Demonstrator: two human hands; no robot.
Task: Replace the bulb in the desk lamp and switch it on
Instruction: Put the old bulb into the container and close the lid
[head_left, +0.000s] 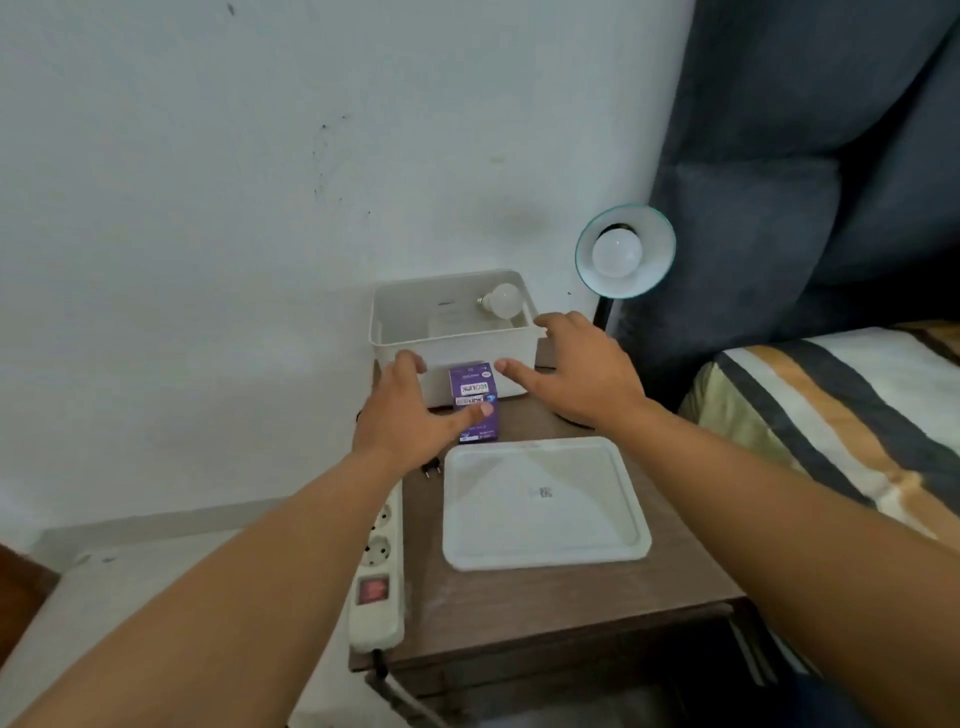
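A power strip (378, 561) lies along the table's left edge, a loose plug (430, 470) beside it. The left hand (410, 410) spreads over the purple bulb box (474, 400), thumb touching it — likely reaching to lift it. The right hand (582, 369), open and empty, hovers by the white bin (405, 332) holding a loose bulb (136, 300); the lamp (626, 249) — bulb fitted — stands right. The lid (545, 504) in front blocks nothing.

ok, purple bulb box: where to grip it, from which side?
Pinch the box across its two long side faces, coming from the near side. It lies flat, one end close against the white bin, blocking the far side. The left hand and right hand flank it, open; the left thumb seems to rest on top.
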